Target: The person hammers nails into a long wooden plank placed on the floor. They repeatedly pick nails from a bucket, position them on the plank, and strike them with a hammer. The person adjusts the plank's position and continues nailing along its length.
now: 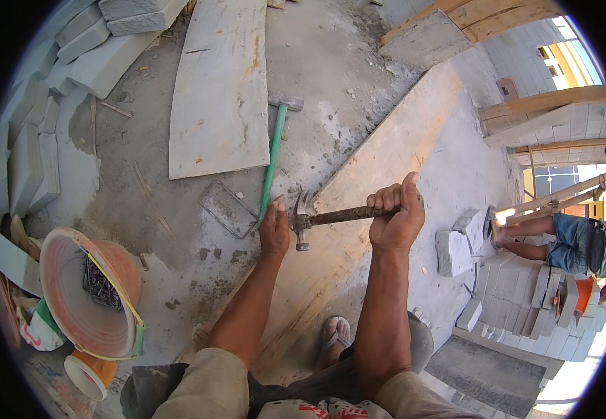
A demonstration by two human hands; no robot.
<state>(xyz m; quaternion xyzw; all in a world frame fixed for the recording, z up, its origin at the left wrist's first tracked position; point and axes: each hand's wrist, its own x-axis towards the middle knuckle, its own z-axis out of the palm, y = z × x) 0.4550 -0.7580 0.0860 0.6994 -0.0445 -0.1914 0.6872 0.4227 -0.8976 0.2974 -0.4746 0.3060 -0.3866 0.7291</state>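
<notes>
My right hand (396, 214) is closed around the handle end of a claw hammer (345, 214), its thumb pointing up. The metal head lies towards the left, claw up and striking face down. Beside that head is my left hand (274, 228), fingers together; whether it touches the head or pinches something small cannot be told. Under the hammer a long plywood board (329, 246) runs diagonally over the floor. A sledgehammer with a green handle (277, 152) lies beyond my left hand, next to a bent metal frame (227, 209).
Another board (222, 94) lies ahead. At left are a bucket of nails (125, 272), an orange container (105, 369) and stacked light blocks (25, 157). Loose blocks (452, 254) lie at right, near a person in blue shorts (570, 238). Rubble dots the concrete floor.
</notes>
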